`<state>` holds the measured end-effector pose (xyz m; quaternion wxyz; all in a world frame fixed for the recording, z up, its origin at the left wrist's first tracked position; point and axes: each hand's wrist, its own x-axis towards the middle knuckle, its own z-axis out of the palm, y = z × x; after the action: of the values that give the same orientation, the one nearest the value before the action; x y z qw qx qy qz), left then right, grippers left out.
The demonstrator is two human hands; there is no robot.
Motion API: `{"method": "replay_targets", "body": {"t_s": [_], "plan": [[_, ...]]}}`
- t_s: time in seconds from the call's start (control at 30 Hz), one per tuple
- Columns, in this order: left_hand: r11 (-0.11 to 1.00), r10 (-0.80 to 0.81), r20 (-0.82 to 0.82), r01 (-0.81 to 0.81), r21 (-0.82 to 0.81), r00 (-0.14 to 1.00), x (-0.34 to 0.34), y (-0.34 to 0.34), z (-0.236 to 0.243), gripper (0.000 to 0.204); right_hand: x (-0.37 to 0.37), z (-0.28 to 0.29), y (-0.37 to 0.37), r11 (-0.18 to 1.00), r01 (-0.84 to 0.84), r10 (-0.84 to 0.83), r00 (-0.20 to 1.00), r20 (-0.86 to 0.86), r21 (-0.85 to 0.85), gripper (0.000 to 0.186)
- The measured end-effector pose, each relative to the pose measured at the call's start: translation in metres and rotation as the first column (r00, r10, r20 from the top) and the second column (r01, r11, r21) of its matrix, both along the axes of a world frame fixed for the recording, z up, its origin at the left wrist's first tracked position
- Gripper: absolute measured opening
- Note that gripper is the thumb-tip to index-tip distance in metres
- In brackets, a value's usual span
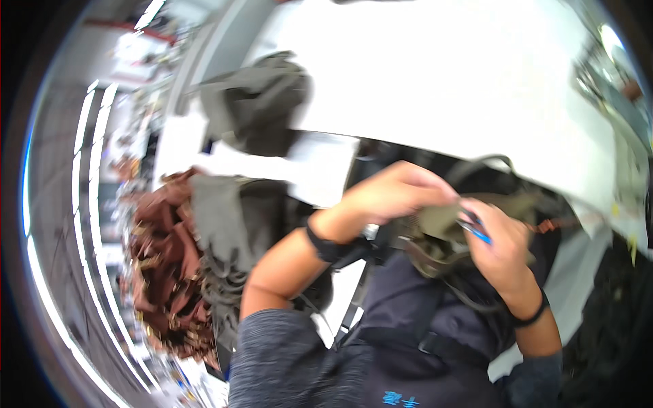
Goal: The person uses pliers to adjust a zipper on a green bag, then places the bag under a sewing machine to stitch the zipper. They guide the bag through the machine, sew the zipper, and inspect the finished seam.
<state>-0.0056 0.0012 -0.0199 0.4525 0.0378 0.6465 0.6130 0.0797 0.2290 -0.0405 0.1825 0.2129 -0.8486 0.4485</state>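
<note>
Olive bag (pixel 439 221) sits at the person's lap, its opening spread beneath both hands. The right hand (pixel 500 246) is curled closed around a small blue tool (pixel 480 235). The left hand (pixel 403 193) bends its fingers over the bag's edge, meeting the right; blur hides whether they pinch anything. Beyond lie a dark apron (pixel 422 306), the white worktop (pixel 442 75), grey fabric pieces (pixel 228 211) and a reddish-brown heap (pixel 160 251) leftward.

Left hand (pixel 401 192), right hand (pixel 500 248) close together; fingers (pixel 435 193) curled, left elbow (pixel 262 289) bent.
</note>
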Motion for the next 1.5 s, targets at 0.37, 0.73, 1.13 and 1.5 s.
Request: {"method": "replay_targets", "body": {"t_s": [0.37, 0.73, 1.13, 1.5], "plan": [[0.988, 0.021, 0.072, -0.032, 0.154, 0.997, 0.01, 0.002, -0.001, 0.021, -0.007, 0.016, 0.011, 0.899, -0.122, 0.213, 0.961, -0.177, 0.421, 0.036], [0.996, -0.02, 0.018, 0.019, 0.085, 1.0, 0.006, 0.011, -0.001, 0.026, -0.007, 0.016, 0.017, 0.901, -0.089, 0.174, 0.971, -0.165, 0.423, 0.04], [0.997, 0.078, 0.098, -0.079, 0.002, 0.992, 0.009, 0.008, 0.012, 0.032, 0.02, -0.007, 0.053, 0.974, 0.181, -0.135, 0.946, 0.295, -0.137, 0.02], [0.991, 0.064, -0.177, -0.084, -0.106, 0.982, 0.02, 0.023, 0.017, 0.016, 0.025, 0.005, 0.04, 0.945, 0.195, -0.008, 0.816, 0.577, -0.263, 0.023]]}}
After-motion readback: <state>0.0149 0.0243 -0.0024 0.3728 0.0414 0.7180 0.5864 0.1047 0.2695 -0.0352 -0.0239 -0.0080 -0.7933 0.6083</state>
